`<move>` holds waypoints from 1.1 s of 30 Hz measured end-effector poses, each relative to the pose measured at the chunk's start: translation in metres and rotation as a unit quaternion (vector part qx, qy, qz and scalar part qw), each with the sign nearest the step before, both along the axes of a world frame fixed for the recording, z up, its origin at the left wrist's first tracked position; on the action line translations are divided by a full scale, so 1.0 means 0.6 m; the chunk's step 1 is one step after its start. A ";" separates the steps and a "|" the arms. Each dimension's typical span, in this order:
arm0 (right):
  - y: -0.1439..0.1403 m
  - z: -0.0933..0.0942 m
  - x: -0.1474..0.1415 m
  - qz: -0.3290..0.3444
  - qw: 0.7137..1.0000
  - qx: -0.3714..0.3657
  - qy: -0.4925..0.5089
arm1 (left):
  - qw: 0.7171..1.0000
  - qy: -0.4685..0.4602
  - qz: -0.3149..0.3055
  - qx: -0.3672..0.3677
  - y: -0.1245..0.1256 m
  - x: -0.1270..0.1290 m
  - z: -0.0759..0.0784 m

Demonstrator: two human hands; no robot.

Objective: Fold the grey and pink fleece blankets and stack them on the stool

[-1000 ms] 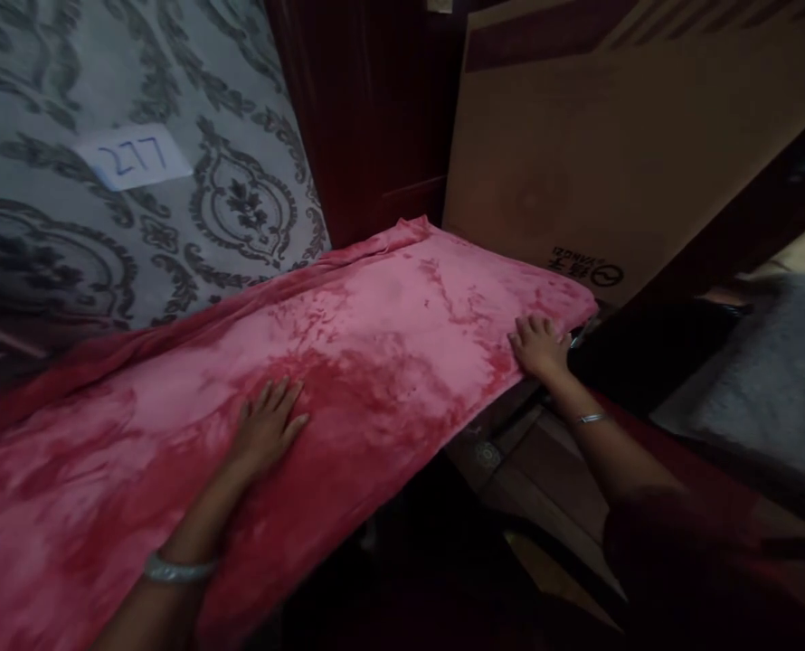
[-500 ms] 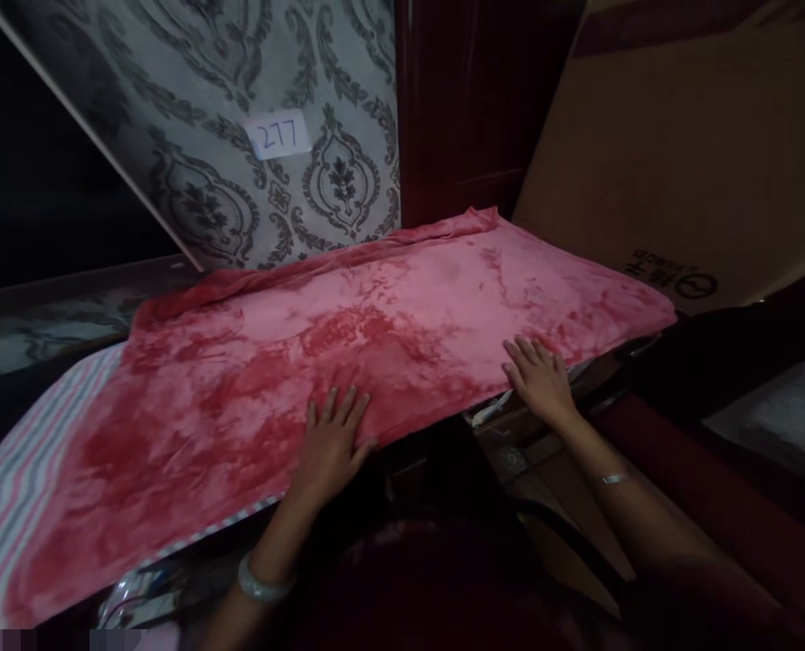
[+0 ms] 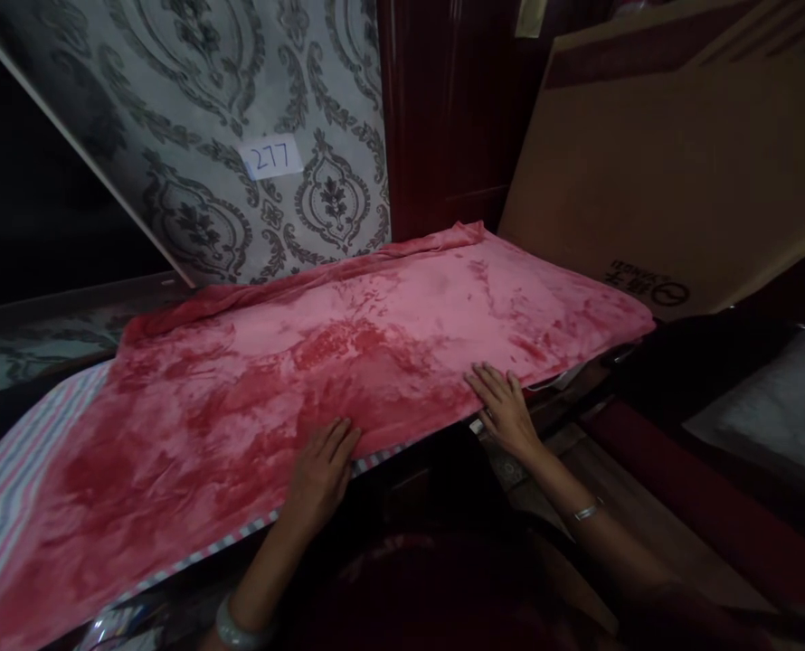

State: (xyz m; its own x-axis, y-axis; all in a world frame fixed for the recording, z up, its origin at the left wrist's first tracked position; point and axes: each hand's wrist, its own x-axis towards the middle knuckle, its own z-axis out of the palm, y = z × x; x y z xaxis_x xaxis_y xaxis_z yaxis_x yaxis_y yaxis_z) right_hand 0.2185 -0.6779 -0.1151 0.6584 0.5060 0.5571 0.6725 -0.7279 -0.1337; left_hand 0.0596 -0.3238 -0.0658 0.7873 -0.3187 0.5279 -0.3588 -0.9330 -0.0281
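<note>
A red and pink mottled plush cloth [image 3: 430, 298] is spread over a long board with a blue, pink and white striped cover [image 3: 33, 452]. My left hand [image 3: 317, 475] rests on the near edge of the plush cloth, its fingers close together and slightly bent, the thumb mostly hidden. Farther right along that edge lies my right hand [image 3: 504, 411], with fingers stretched over the cloth and thumb low at the border. Striped cover shows in a thin strip below the near edge. Along the far side the cloth is bunched in a fold.
Behind the board stand a patterned grey panel [image 3: 205, 136] with a paper label [image 3: 272, 156] reading 277, and a dark red door [image 3: 443, 108]. A large cardboard box [image 3: 660, 163] leans at the right. Clear plastic packaging [image 3: 114, 628] lies below the board at lower left.
My left hand has drawn back to the near edge, its fingers less spread. My right hand has shifted left along the edge. More striped cover shows beside the left hand.
</note>
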 end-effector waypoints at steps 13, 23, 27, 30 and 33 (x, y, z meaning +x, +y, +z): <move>0.019 0.037 0.029 -0.007 0.998 0.059 0.012 | 0.991 0.046 0.096 -0.086 0.013 0.021 0.086; -0.032 0.071 0.090 0.006 0.994 0.108 0.000 | 0.974 0.135 0.181 -0.006 0.116 -0.088 0.080; -0.050 0.047 0.092 0.034 0.992 0.116 0.031 | 0.973 0.076 0.214 -0.037 0.209 -0.154 0.071; -0.054 0.058 0.099 0.037 0.987 0.157 0.027 | 0.968 0.021 0.240 -0.067 0.240 -0.180 0.084; -0.053 0.097 0.102 0.033 0.981 0.189 0.006 | 0.965 -0.010 0.252 -0.077 0.245 -0.193 0.111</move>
